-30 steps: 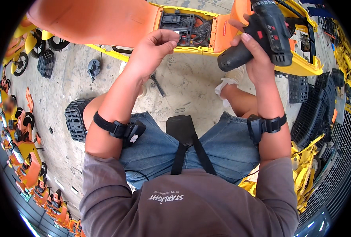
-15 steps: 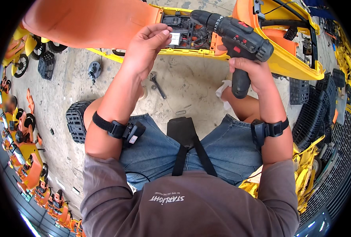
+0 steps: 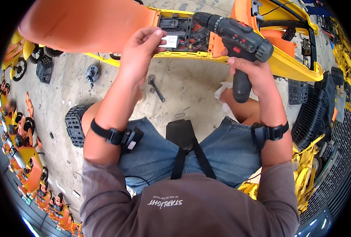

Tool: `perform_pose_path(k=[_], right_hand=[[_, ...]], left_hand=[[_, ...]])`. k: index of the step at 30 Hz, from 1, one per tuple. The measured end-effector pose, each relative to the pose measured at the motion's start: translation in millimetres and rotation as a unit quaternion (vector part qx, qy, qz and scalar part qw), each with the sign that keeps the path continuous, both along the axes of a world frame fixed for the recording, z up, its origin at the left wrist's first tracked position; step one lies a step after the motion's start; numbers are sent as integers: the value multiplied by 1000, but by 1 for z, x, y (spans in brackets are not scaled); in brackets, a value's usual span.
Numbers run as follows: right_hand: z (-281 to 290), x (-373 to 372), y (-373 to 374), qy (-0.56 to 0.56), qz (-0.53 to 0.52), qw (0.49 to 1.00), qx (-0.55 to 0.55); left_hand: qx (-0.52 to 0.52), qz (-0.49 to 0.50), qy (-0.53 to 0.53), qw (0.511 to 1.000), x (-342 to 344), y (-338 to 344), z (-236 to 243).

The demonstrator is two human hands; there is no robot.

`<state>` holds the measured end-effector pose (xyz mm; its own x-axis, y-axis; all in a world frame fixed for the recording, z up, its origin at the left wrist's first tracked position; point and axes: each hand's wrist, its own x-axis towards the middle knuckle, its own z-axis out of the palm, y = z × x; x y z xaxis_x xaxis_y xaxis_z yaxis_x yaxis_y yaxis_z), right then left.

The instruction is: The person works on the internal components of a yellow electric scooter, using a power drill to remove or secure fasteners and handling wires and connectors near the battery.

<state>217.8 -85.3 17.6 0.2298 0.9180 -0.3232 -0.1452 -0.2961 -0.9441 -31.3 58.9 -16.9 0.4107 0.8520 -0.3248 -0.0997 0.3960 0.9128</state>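
My right hand point(image 3: 254, 71) is wrapped round the grip of a black cordless drill point(image 3: 238, 39) with red marks, its chuck pointing left. The drill is over a yellow and orange vehicle body point(image 3: 211, 54). My left hand point(image 3: 144, 45) is raised at the body's near edge, thumb and fingers pinched together. Whatever lies between them, if anything, is too small to make out. Beside those fingertips is an open bay point(image 3: 187, 37) with black parts, wiring and a white label point(image 3: 170, 41). A large orange panel point(image 3: 84, 27) stretches to the left of the bay.
On the concrete floor lie an adjustable wrench point(image 3: 156, 89) and a grey disc-shaped part point(image 3: 92, 74). Black plastic crates stand at the left point(image 3: 75, 124) and right point(image 3: 309, 118). Yellow frames point(image 3: 305, 173) are piled at the lower right. Several orange vehicles point(image 3: 31, 166) line the far left.
My left hand has moved slightly left and down, uncovering more of the white label. The drill stays in my right hand, almost where it was.
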Motion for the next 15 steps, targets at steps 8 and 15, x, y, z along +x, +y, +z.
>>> perform_pose_path(k=[8, 15], right_hand=[[12, 1, -11, -28, -114, 989, -91], [25, 2, -18, 4, -177, 978, -108]], left_hand=[[18, 21, 26, 999, -19, -15, 30], [29, -20, 92, 995, -49, -11, 15]])
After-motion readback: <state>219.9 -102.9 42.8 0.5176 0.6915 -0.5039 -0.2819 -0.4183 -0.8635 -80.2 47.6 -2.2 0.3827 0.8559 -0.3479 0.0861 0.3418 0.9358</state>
